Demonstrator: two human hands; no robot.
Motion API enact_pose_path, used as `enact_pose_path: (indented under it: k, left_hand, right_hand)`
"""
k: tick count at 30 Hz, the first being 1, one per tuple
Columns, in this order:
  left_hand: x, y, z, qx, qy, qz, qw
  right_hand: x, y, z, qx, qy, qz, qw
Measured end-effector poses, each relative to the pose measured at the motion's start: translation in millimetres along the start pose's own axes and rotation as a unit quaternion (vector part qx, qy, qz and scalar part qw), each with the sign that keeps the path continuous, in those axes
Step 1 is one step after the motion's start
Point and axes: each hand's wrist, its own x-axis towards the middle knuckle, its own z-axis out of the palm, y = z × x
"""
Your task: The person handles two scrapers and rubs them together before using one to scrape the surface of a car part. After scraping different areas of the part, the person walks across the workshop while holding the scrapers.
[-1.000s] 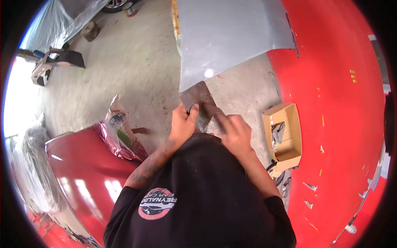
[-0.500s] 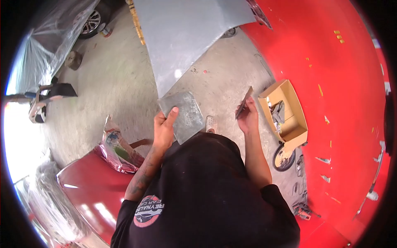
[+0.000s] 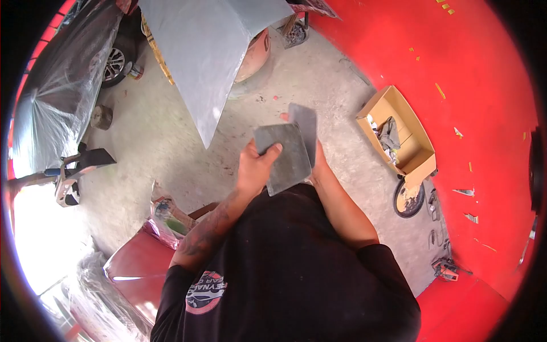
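Note:
In front of my dark shirt, my left hand (image 3: 254,166) grips a flat grey rectangular plate (image 3: 289,165) by its left edge, thumb lying on the upper face. My right hand (image 3: 320,163) holds a thin dark-grey sheet (image 3: 306,122) with squared corners, which looks like sandpaper. The plate overlaps the sheet's lower left part in this view and hides some of it. Most of the right hand's fingers are behind the two pieces; a fingertip shows past the sheet's left edge.
A pointed grey panel (image 3: 199,68) juts in from the top. To the right, a cardboard box (image 3: 419,128) with cloth inside stands by a large red body panel (image 3: 478,102). A round black dish (image 3: 409,200) sits below it. Plastic-covered parts (image 3: 68,91) line the left.
My hands have come together: the plate moved right and the sheet moved left, turning its broad face into view behind the plate. The head view has shifted.

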Motion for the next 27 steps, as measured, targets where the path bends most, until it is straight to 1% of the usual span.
enact_pose_path:
  k: [1, 3, 4, 5, 6, 7, 8, 9, 10, 11, 12, 13, 15, 16, 18, 19, 21, 22, 24, 25, 27]
  left_hand:
    - [5, 5, 1, 0.005, -0.003, 0.0, 1.0]
    - [12, 20, 1, -0.1, 0.035, -0.009, 0.994]
    - [7, 39, 4, -0.147, 0.03, -0.027, 0.988]
    - [7, 37, 2, -0.144, 0.029, -0.027, 0.989]
    - [7, 32, -2, -0.17, 0.024, -0.019, 0.985]
    - [7, 25, -4, -0.195, 0.02, -0.011, 0.98]
    - [4, 17, -4, -0.192, 0.019, -0.013, 0.981]
    - [0, 9, -3, -0.166, 0.02, -0.05, 0.985]
    - [-3, 3, -2, -0.14, 0.021, -0.085, 0.986]
    - [-3, -2, 1, -0.136, 0.02, -0.086, 0.987]
    - [-3, -5, 5, -0.11, 0.005, -0.071, 0.991]
    - [-3, -7, 8, -0.086, -0.01, -0.055, 0.995]
    - [2, -4, 9, -0.061, -0.006, -0.045, 0.997]
    - [2, -3, 8, -0.035, -0.002, -0.039, 0.999]
    - [3, -7, 7, -0.018, 0.014, -0.037, 0.999]
    - [3, -8, 7, -0.004, 0.026, -0.037, 0.999]
    - [2, -8, 8, 0.007, 0.033, -0.04, 0.999]
    - [1, -8, 9, 0.015, 0.04, -0.044, 0.998]
    - [2, -10, 10, -0.004, 0.041, -0.044, 0.998]
    - [2, -11, 9, -0.023, 0.043, -0.045, 0.998]
    - [5, -11, 8, -0.028, 0.038, -0.042, 0.998]
  right_hand:
    - [-2, 5, 0, 0.006, 0.0, -0.002, 1.0]
    - [-1, 21, -9, 0.06, 0.017, 0.105, 0.993]
    - [0, 28, -25, -0.01, -0.089, 0.065, 0.994]
    - [4, 30, -42, -0.006, -0.088, 0.064, 0.994]
    - [5, 22, -45, 0.098, -0.12, 0.041, 0.987]
    - [6, 16, -47, 0.201, -0.15, 0.017, 0.968]
    - [7, 9, -48, 0.209, -0.138, -0.011, 0.968]
    - [7, 4, -48, 0.215, -0.136, -0.012, 0.967]
    - [7, 0, -48, 0.195, -0.122, -0.029, 0.973]
    - [7, -4, -48, 0.172, -0.111, -0.047, 0.978]
    - [6, -5, -43, 0.127, -0.071, -0.052, 0.988]
    - [6, -6, -41, 0.127, -0.071, -0.052, 0.988]
    - [9, -5, -38, 0.044, -0.009, -0.071, 0.996]
    - [11, -3, -40, 0.046, -0.012, -0.068, 0.997]
    - [13, -2, -46, -0.035, -0.046, -0.023, 0.998]
    - [14, -1, -46, -0.033, -0.047, -0.023, 0.998]
    - [14, -2, -44, -0.046, -0.006, -0.008, 0.999]
    - [13, -1, -45, -0.045, -0.005, -0.008, 0.999]
    - [14, 0, -45, -0.018, -0.022, 0.043, 0.999]
    - [14, 0, -41, -0.019, -0.03, 0.041, 0.999]
    - [14, 2, -31, 0.013, -0.013, 0.023, 1.0]
